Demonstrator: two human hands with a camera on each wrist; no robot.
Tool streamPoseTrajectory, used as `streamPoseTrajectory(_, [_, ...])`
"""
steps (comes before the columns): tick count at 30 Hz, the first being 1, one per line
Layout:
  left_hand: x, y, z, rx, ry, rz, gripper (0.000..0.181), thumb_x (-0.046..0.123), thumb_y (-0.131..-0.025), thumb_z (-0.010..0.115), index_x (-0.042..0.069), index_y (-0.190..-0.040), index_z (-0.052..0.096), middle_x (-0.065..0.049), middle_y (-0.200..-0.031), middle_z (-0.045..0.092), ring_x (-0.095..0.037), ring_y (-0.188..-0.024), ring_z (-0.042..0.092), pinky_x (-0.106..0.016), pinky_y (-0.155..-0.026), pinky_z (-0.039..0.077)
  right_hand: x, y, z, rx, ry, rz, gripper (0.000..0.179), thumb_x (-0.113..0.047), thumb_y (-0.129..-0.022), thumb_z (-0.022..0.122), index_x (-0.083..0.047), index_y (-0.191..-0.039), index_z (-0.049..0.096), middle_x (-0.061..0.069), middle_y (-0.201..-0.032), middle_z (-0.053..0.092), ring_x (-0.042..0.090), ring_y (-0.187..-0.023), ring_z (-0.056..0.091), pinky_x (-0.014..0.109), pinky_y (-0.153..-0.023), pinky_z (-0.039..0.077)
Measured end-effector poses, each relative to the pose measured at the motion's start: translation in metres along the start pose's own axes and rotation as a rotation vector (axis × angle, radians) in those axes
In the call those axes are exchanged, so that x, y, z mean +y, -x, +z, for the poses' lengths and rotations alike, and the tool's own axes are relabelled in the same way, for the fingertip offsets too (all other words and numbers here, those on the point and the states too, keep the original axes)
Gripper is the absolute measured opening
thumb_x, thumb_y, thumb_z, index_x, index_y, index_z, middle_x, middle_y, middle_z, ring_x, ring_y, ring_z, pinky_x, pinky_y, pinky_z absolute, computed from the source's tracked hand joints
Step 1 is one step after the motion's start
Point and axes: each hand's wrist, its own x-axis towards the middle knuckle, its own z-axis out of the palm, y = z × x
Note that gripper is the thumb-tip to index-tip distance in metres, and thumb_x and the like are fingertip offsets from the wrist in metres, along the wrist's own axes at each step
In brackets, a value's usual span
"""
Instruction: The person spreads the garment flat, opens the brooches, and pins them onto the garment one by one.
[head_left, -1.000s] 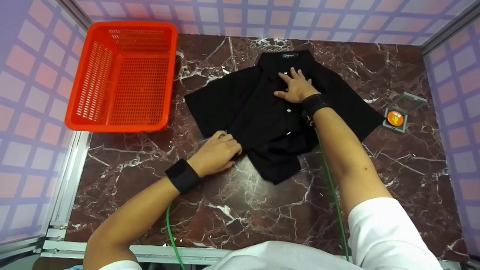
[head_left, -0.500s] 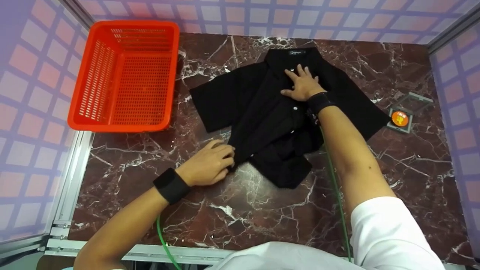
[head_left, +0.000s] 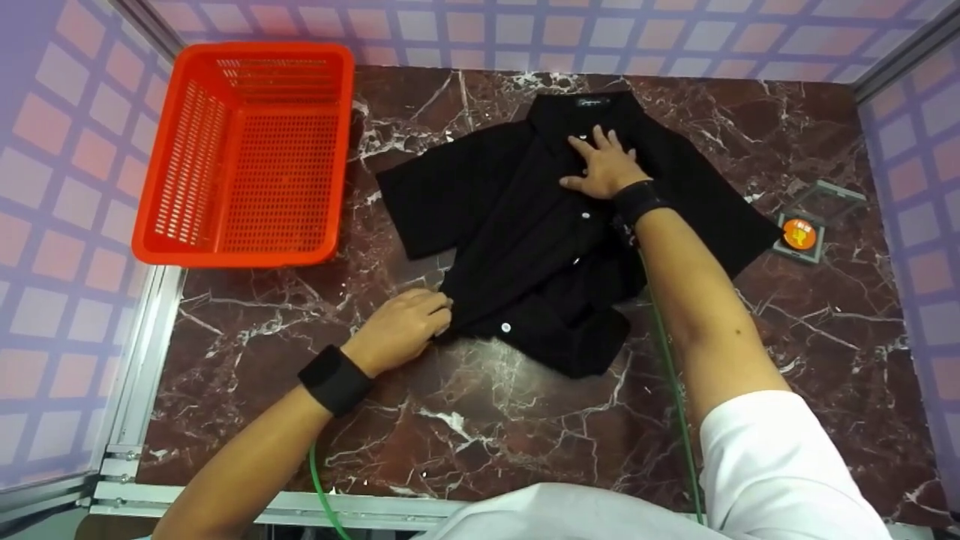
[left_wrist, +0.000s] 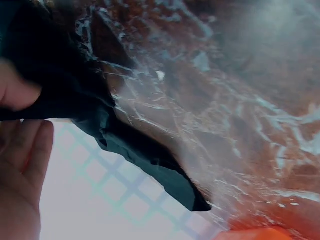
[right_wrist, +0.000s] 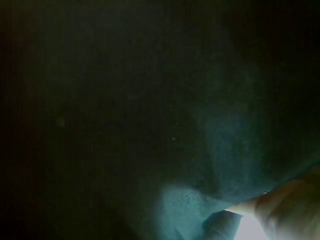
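Observation:
A black short-sleeved button-up shirt (head_left: 495, 217) lies spread on the marble-patterned table, its collar toward the back wall and its lower part bunched. My left hand (head_left: 405, 324) pinches the shirt's lower left corner between thumb and fingers; in the left wrist view the thumb (left_wrist: 20, 92) lies over the cloth with the fingers below. Near the collar, my right hand (head_left: 606, 169) rests with spread fingers on the shirt front. Dark fabric fills most of the right wrist view, with part of the right hand (right_wrist: 292, 207) at the lower right.
A red plastic basket (head_left: 341, 150) stands at the back left. A small clear case (head_left: 808, 253) with an orange round piece sits by the right sleeve, lid raised. Patterned panels enclose the table (head_left: 525, 450). Green cables (head_left: 319, 480) run from both wrists.
My left hand has moved left and toward me, drawing the shirt's lower corner outward and uncovering a white button at the hem. The right hand stays spread near the collar.

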Motion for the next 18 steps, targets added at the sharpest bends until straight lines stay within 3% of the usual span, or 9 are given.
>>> streamPoseTrajectory(4, [0.0005, 0.0040, -0.0031, 0.017, 0.025, -0.008, 0.037, 0.002, -0.063, 0.082, 0.010, -0.077, 0.048, -0.008, -0.092, 0.061, -0.029, -0.090, 0.066, -0.042, -0.091, 0.052, 0.0006, 0.0006, -0.0014, -0.002, 0.008, 0.008, 0.086, -0.057, -0.098, 0.053, -0.024, -0.163, 0.008, 0.023, -0.164, -0.012, 0.045, -0.149, -0.013, 0.073, -0.112, -0.001])
streamPoseTrajectory(6, [0.0014, 0.0056, -0.0044, 0.021, 0.031, -0.004, 0.038, 0.012, -0.064, 0.085, 0.009, -0.079, 0.050, -0.009, -0.093, 0.063, -0.029, -0.090, 0.067, -0.041, -0.091, 0.052, 0.0008, 0.0004, -0.0021, -0.004, 0.013, 0.012, 0.086, -0.057, -0.098, 0.053, -0.024, -0.163, 0.008, 0.023, -0.164, -0.012, 0.045, -0.149, -0.013, 0.073, -0.112, 0.000])
streamPoseTrajectory(12, [0.0050, 0.0056, -0.0038, 0.097, -0.037, 0.056, 0.032, 0.037, -0.088, 0.066, 0.008, -0.081, 0.056, -0.011, -0.094, 0.069, -0.028, -0.087, 0.070, -0.042, -0.094, 0.049, 0.0005, -0.0006, -0.0024, -0.015, 0.021, 0.018, 0.086, -0.057, -0.098, 0.052, -0.024, -0.163, 0.007, 0.023, -0.164, -0.013, 0.045, -0.149, -0.013, 0.073, -0.112, 0.001])
streamPoseTrajectory(18, [0.0085, 0.0050, -0.0011, 0.147, -0.050, 0.125, 0.041, 0.038, -0.103, 0.047, 0.008, -0.077, 0.056, -0.009, -0.084, 0.068, -0.025, -0.086, 0.072, -0.046, -0.102, 0.044, -0.0003, -0.0018, -0.0018, -0.017, 0.016, 0.018, 0.087, -0.058, -0.098, 0.052, -0.024, -0.163, 0.007, 0.022, -0.165, -0.014, 0.044, -0.149, -0.014, 0.073, -0.112, 0.000])
